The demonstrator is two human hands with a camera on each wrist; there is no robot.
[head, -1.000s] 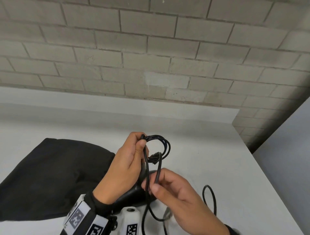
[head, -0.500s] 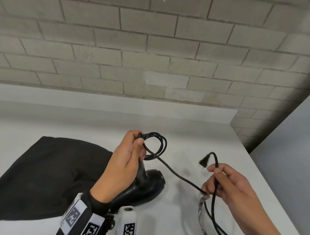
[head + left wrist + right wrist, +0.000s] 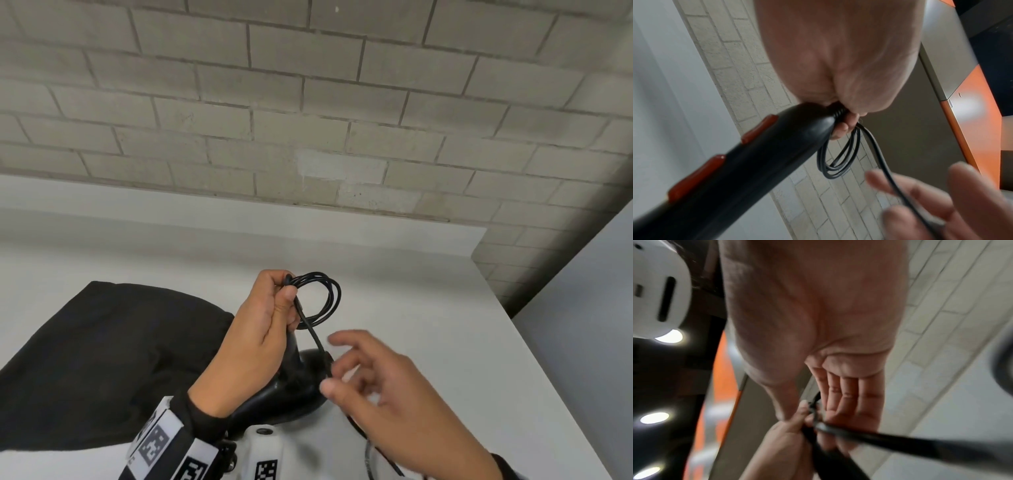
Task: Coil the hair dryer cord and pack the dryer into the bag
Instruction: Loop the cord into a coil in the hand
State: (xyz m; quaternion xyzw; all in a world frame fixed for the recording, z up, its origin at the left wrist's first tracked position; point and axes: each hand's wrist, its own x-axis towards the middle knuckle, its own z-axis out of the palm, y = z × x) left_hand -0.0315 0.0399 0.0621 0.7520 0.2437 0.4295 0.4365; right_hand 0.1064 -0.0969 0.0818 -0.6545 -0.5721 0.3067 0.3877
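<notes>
My left hand (image 3: 274, 308) is raised over the table and grips a small coil of black cord (image 3: 322, 298) at the end of the hair dryer's handle. The black dryer (image 3: 291, 387) hangs below it, nose on the table; the left wrist view shows its handle (image 3: 735, 170) with two red buttons. One cord strand (image 3: 313, 337) runs from the coil down to my right hand (image 3: 346, 366), whose fingers are spread and blurred, the strand crossing them (image 3: 898, 186). The black bag (image 3: 102, 359) lies flat to the left. The plug is out of sight.
The white table (image 3: 428, 308) ends at a right edge (image 3: 548, 383) close to my right hand. A grey block wall (image 3: 308, 120) stands behind it. Loose cord trails off the bottom of the head view (image 3: 370, 459).
Half a second ago my right hand held the cord stretched out to the right, plug end up. It has swung back toward the left hand with fingers spread. The left hand stayed put.
</notes>
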